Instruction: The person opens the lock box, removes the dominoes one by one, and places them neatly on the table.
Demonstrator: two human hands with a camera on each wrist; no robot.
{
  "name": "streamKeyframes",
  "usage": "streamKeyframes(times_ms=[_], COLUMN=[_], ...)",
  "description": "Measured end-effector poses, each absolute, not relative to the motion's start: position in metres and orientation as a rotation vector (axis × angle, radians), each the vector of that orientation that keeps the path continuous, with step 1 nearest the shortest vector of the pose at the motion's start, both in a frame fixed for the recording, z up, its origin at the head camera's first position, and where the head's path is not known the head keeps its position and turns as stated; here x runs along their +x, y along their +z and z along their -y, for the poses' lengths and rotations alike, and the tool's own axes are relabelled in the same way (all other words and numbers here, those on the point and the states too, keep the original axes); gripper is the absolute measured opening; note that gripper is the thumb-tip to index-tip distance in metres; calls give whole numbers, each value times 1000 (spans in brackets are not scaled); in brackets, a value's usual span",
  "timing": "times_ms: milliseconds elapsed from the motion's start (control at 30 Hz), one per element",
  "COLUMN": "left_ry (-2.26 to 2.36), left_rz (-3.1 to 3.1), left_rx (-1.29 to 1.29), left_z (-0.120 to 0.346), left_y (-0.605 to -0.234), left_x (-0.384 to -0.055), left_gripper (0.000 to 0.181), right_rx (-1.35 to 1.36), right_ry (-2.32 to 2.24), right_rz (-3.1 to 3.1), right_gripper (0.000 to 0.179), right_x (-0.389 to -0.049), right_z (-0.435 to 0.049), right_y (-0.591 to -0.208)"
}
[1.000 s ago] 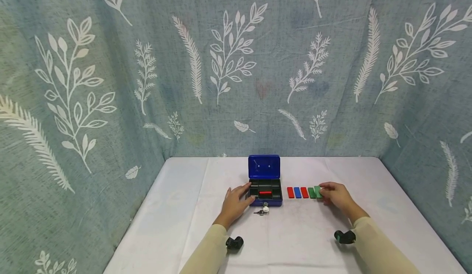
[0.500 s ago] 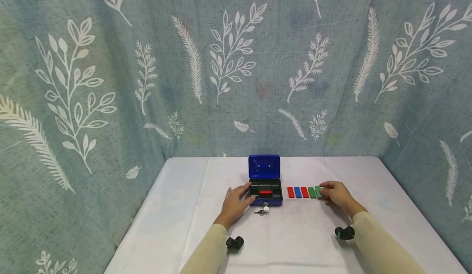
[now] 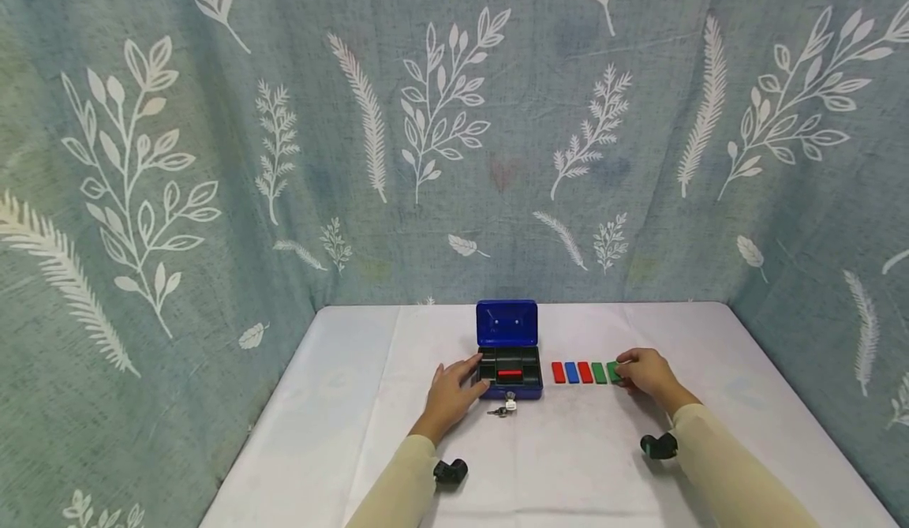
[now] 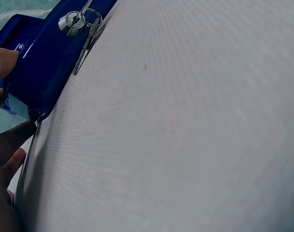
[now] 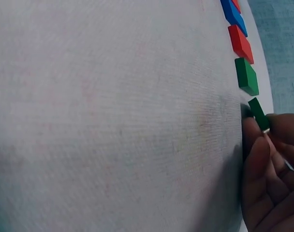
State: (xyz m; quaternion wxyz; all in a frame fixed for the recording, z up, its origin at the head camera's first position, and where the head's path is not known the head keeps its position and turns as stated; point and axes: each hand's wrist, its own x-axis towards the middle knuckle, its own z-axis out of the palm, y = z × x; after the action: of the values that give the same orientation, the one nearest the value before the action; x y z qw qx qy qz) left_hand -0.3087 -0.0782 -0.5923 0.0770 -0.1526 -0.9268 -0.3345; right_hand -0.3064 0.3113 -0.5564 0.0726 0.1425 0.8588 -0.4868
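Observation:
A blue cash box [image 3: 525,393] stands with its lid raised, and a red bar [image 3: 509,373] shows in its black compartment tray. My left hand [image 3: 451,398] rests against the box's left side, thumb at the top edge near the front corner, the other fingers extended along the side. Keys [image 4: 90,29] hang from the lock at the box's front. My right hand [image 3: 648,373] pinches a green block [image 5: 259,115] between thumb and fingers, close over the table at the right end of a row. Its grasped end is hidden by the fingers.
The row beside the box holds a red block [image 3: 558,372], a blue block [image 3: 571,372], another red block [image 3: 585,372] and a green block [image 3: 599,373]. They lie on a white-covered table [image 3: 568,465]. Patterned curtains [image 3: 454,157] enclose the table's back and sides.
The green block in my right hand has shifted slightly right, away from the green block beside it. My left hand stays against the cash box.

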Motion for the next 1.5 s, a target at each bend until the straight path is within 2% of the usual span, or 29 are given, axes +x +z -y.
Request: streamKeyframes(times_ms=[533,833,1500], left_ry=[-1000,-992,-1001], left_rz=[2776,2777,2798], left_rx=[-452,-442,-411], left_z=[78,78,77], left_y=[-596,-598,-598], left_x=[-309,-310,-311], left_gripper=[60,60,61], right_rx=[354,355,335], right_ry=[-1043,-990,-1001], right_rz=[-2840,-2865,-2884], right_gripper=[20,26,24], right_x=[-304,-302,-299], right_z=[-308,-307,-305], right_y=[-550,-553,-554])
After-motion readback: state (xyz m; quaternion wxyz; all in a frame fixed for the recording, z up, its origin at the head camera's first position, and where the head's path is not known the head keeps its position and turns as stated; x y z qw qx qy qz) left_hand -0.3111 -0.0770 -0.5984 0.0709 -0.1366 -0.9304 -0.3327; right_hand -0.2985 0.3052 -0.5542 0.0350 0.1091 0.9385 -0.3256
